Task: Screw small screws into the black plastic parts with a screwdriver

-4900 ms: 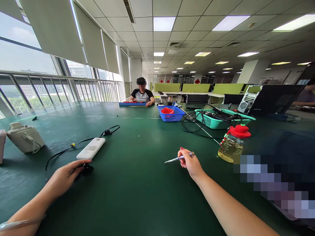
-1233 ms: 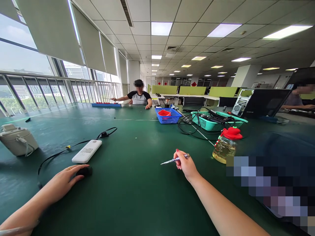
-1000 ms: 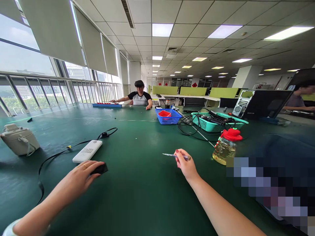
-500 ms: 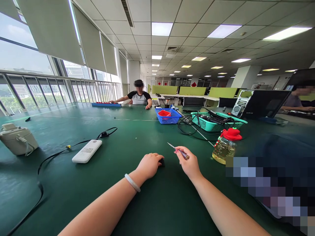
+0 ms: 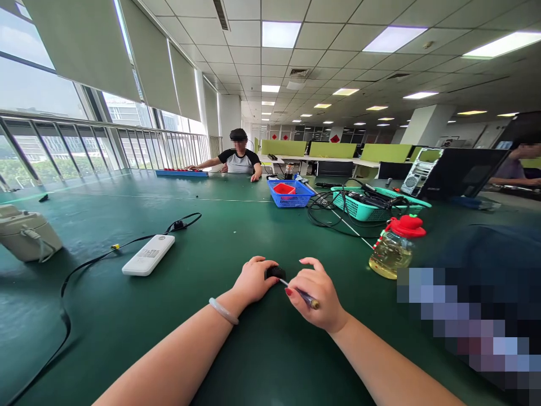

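My left hand (image 5: 252, 279) rests on the green table (image 5: 220, 349) with its fingers curled round a small black plug (image 5: 275, 272), holding it against the surface. My right hand (image 5: 315, 294) pinches a thin screwdriver (image 5: 305, 295) with a clear handle, and the tip points at the black plug. The two hands sit side by side, almost touching, in the middle of the view. A pale bangle (image 5: 222, 310) circles my left wrist.
A white power strip (image 5: 149, 255) with a black cable (image 5: 63, 293) lies to the left, a beige appliance (image 5: 25, 237) further left. A bottle with a red cap (image 5: 396, 248) stands right. Blue (image 5: 289, 194) and teal (image 5: 367, 206) baskets sit behind. A person (image 5: 239, 159) sits across the table.
My left hand has carried the black plug from beside the power strip to the centre. My right hand has swung the screwdriver down until its tip meets the plug.
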`<state>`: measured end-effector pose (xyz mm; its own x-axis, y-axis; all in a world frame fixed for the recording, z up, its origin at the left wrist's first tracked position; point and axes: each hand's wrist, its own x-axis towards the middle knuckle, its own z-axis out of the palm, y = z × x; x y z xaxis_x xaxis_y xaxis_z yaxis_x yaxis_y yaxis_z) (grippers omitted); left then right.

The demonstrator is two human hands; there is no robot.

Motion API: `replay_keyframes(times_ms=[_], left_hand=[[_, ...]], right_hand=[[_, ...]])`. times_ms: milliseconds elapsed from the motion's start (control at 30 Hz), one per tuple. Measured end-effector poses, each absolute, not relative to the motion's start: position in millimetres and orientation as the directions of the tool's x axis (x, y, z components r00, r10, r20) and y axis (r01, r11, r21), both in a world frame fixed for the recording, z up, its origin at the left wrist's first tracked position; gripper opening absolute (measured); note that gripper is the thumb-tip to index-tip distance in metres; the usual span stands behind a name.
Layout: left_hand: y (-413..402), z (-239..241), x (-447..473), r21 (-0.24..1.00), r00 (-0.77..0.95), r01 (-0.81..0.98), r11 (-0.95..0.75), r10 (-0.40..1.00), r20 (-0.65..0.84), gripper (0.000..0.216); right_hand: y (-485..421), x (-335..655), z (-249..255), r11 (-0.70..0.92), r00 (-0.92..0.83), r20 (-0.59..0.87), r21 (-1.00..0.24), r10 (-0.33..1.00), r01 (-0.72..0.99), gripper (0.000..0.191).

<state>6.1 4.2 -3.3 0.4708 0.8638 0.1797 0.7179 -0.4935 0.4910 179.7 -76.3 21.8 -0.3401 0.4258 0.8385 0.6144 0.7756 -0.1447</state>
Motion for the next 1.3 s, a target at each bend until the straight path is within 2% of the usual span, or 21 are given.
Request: replay_keyframes(times_ms=[100,333,467,600,867,1133,1300], left_hand=[[3.0,-2.8,5.9,0.482,0.474,0.723,-0.495,0.863,0.176,0.037],[5.4,-5.9,5.4,0.494,0.478,0.715,-0.495,0.861,0.172,0.035],[6.8,-8.0,5.4,0.486,0.480,0.713,-0.506,0.857,0.189,0.035],[6.7,-8.6,4.8,0.474,0.482,0.714,-0.516,0.852,0.203,0.034],[6.7,-9.9,4.5,0.459,0.477,0.724,-0.515,0.854,0.208,0.034],[5.9,-9.5,5.2,0.444,0.460,0.743,-0.501,0.864,0.205,0.033],[5.0,-9.0,5.4,0.446,0.454,0.749,-0.490,0.870,0.194,0.033]], right_hand=[[-75.8,177.3,19.3,0.757,-0.375,0.799,-0.148,0.471,0.636,0.029],[-65.4,188.9,12.1,0.626,-0.199,0.697,-0.433,0.689,0.649,0.042],[-61.9,192.3,9.3,0.612,-0.159,0.682,-0.497,0.714,0.615,0.043],[-63.1,190.3,10.6,0.653,-0.201,0.714,-0.439,0.671,0.617,0.037],[-68.2,182.4,16.0,0.726,-0.366,0.752,-0.212,0.548,0.654,0.027],[-70.0,180.5,15.5,0.724,-0.431,0.712,-0.156,0.554,0.672,0.027],[-71.6,177.5,15.8,0.726,-0.493,0.703,-0.048,0.513,0.686,0.028]])
